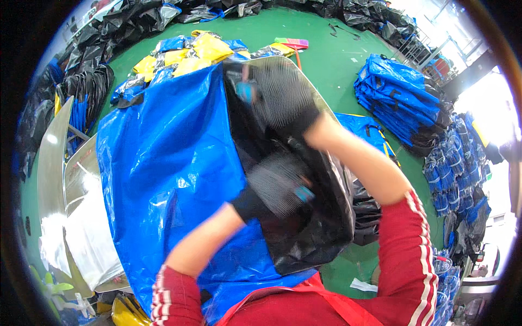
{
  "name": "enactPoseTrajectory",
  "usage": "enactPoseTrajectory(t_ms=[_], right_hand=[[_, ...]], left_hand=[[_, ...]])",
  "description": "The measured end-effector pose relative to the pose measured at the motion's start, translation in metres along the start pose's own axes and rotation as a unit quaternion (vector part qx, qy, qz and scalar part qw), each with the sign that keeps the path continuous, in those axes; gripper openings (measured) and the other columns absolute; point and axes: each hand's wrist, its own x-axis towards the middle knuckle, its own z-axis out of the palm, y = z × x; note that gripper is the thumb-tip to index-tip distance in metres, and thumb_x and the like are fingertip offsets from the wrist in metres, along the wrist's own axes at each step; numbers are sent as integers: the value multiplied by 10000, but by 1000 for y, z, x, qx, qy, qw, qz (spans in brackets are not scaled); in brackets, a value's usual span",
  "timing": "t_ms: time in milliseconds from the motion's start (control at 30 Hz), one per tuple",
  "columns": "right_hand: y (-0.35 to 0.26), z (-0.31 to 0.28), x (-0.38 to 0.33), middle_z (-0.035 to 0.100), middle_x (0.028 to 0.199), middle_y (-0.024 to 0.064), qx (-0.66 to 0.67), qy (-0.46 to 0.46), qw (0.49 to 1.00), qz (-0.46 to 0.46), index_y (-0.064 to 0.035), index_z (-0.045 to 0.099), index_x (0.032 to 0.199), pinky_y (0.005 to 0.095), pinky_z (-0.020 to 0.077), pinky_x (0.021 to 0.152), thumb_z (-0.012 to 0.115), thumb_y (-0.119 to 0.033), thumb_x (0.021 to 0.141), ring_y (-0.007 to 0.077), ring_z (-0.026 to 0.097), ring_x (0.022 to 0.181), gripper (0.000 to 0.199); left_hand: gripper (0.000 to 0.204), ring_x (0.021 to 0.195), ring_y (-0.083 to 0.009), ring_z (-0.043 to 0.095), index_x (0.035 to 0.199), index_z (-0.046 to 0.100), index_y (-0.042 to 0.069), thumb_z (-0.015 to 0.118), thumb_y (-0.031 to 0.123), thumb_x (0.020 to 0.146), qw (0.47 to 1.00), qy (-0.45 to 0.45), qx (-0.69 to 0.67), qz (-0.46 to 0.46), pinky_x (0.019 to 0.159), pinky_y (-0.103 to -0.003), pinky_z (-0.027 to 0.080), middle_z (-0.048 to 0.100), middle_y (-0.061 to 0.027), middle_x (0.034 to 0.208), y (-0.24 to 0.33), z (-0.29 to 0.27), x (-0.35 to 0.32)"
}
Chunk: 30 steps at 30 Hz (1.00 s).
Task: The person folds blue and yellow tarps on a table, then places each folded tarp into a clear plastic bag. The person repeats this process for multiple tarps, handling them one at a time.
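Note:
A large blue sheet (168,168) of shiny plastic fabric lies spread over a table in front of me. Along its right side runs a black section (315,233), creased and glossy. Both my hands are over this black part, in grey gloves with black cuffs and bits of light blue at the fingers. My left hand (280,182) is at its middle, the nearer of the two. Farther off, by the far edge of the table, my right hand (283,95) reaches across from the right. Motion smears the fingers of both; whether they grip the fabric cannot be made out.
Yellow and blue folded bundles (187,54) lie beyond the table, near a pink and green broom head (292,42). A blue stack (399,98) stands on the green floor (304,24) to the right, with tied blue bundles (454,163) behind. White material (92,239) hangs at the left.

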Motion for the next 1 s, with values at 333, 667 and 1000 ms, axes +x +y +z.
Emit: enactPoseTrajectory(t_ms=[333,667,1000], right_hand=[[28,-28,-125,561,1216,281,-101,-507,795,316,-70,502,1308,454,489,884,536,-334,864,395,586,1081,517],[1,26,-207,114,1542,236,-86,-304,905,286,-141,48,1524,695,27,1060,567,-650,771,437,93,1417,1047],[36,5,-172,477,1311,278,106,-376,883,262,-210,226,1481,416,388,1011,563,-584,840,452,479,1193,815]], left_hand=[[577,1306,-373,403,1316,528,163,554,503,850,954,-71,275,-98,1101,-594,211,440,-188,1410,-94,-7,-73],[782,1015,-292,614,1225,554,-11,531,668,838,652,293,-134,-686,888,-388,480,635,-199,1115,-164,-280,-292],[549,999,-455,580,1198,543,-20,523,443,905,725,107,382,-563,837,-510,456,582,-322,1094,-178,-261,-281]])
